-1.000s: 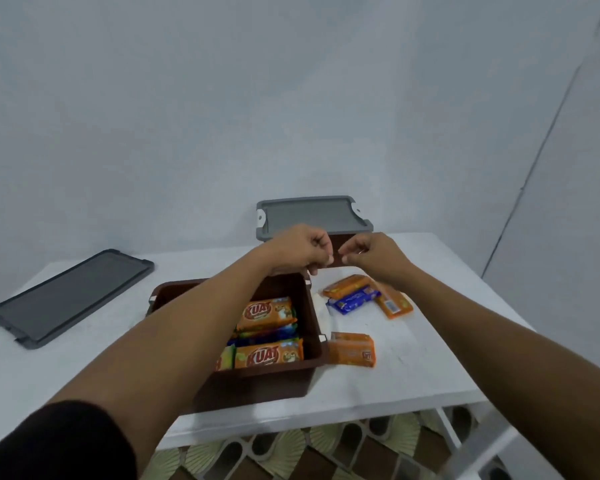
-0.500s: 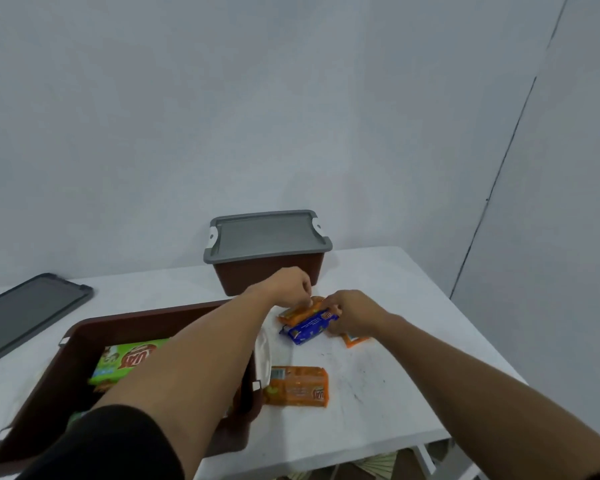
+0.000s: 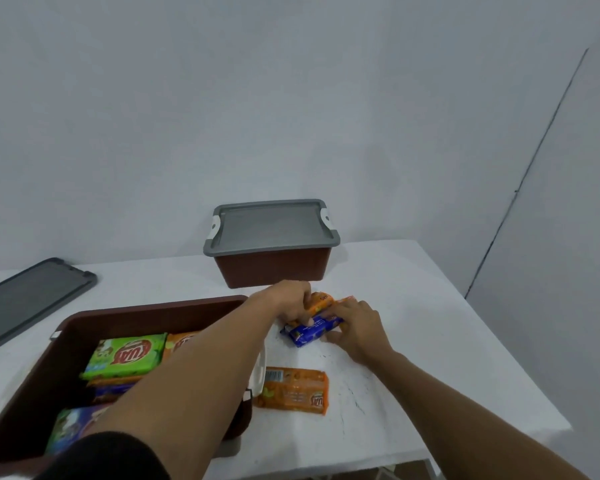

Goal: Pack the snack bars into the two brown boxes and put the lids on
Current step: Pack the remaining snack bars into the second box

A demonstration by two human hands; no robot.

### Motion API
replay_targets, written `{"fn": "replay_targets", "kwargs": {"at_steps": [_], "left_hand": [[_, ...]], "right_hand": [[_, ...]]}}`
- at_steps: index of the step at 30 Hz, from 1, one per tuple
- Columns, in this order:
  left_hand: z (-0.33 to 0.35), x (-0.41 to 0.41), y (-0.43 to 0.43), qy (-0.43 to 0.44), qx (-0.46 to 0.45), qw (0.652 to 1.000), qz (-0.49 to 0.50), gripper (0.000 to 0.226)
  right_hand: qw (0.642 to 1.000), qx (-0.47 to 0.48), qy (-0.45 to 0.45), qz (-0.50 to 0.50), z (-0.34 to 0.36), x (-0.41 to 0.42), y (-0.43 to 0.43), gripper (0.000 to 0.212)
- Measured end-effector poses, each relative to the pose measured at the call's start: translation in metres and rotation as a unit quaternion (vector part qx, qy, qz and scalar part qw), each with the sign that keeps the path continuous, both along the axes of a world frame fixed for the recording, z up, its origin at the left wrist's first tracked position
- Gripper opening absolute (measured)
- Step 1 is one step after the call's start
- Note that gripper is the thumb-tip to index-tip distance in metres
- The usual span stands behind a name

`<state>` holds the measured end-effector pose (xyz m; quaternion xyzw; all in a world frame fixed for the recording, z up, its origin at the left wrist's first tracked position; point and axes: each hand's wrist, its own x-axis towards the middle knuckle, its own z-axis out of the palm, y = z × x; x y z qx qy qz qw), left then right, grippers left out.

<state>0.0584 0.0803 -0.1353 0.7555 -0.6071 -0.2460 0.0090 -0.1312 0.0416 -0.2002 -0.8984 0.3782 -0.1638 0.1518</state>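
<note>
Now down off the shut box (image 3: pixel 274 271).
Pinching the loose bars (image 3: pixel 309 333) with left hand (image 3: pixel 288 301) and right hand (image 3: pixel 357 327), for the open box (image 3: pixel 153 311).

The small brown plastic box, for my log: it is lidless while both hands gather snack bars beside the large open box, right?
No: the head view shows a grey lid on the small brown plastic box. Left hand and right hand do gather snack bars beside the large open brown box.

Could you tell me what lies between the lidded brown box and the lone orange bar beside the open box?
Head view: the left hand holding an orange bar and the right hand pinching a blue bar.
</note>
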Motion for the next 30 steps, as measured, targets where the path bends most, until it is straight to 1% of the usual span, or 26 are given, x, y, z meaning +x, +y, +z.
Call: {"fn": "replay_targets", "kwargs": {"at_steps": [3, 7, 8, 10, 12, 15, 17, 19, 21, 24, 26, 28, 30], "left_hand": [[0.002, -0.001, -0.001, -0.002, 0.008, 1.0, 0.001, 0.04], [0.005, -0.006, 0.001, -0.014, 0.021, 1.0, 0.004, 0.054], [0.005, -0.007, 0.002, -0.025, 0.017, 1.0, 0.004, 0.055], [0.006, -0.008, 0.003, -0.048, -0.002, 0.999, 0.002, 0.043], [0.01, -0.009, 0.005, -0.038, -0.043, 0.998, 0.012, 0.025], [0.026, -0.01, 0.009, 0.005, -0.115, 0.993, 0.039, 0.011], [0.038, -0.009, 0.013, 0.044, -0.16, 0.984, 0.068, 0.007], [0.051, -0.008, 0.018, 0.098, -0.198, 0.97, 0.103, 0.015], [0.063, -0.003, 0.024, 0.166, -0.226, 0.951, 0.132, 0.026], [0.08, 0.01, 0.034, 0.252, -0.259, 0.92, 0.154, 0.037], [0.093, 0.02, 0.045, 0.275, -0.273, 0.907, 0.166, 0.038], [0.103, 0.034, 0.059, 0.294, -0.272, 0.901, 0.168, 0.04], [0.109, 0.05, 0.076, 0.31, -0.257, 0.902, 0.158, 0.049]], "right_hand": [[1.0, -0.014, 0.019, 0.002, 0.0, 0.001, -0.001, 0.045], [0.999, -0.025, 0.046, 0.008, 0.0, 0.003, 0.001, 0.041], [0.999, -0.022, 0.043, 0.009, 0.002, 0.004, 0.001, 0.039], [1.0, 0.006, 0.025, 0.009, 0.009, 0.007, 0.002, 0.034], [0.999, 0.046, 0.008, 0.014, 0.021, 0.008, 0.004, 0.029], [0.997, 0.076, -0.018, 0.003, 0.043, 0.007, 0.004, 0.029], [0.996, 0.08, -0.042, -0.015, 0.061, 0.005, 0.004, 0.028], [0.994, 0.082, -0.066, -0.023, 0.084, 0.002, 0.005, 0.026], [0.99, 0.104, -0.095, -0.022, 0.106, 0.001, 0.01, 0.025], [0.97, 0.19, -0.151, -0.026, 0.127, 0.003, 0.023, 0.026], [0.94, 0.272, -0.201, -0.039, 0.138, 0.009, 0.036, 0.025], [0.916, 0.32, -0.235, -0.053, 0.145, 0.018, 0.049, 0.025], [0.92, 0.312, -0.228, -0.066, 0.149, 0.029, 0.063, 0.03]]}}
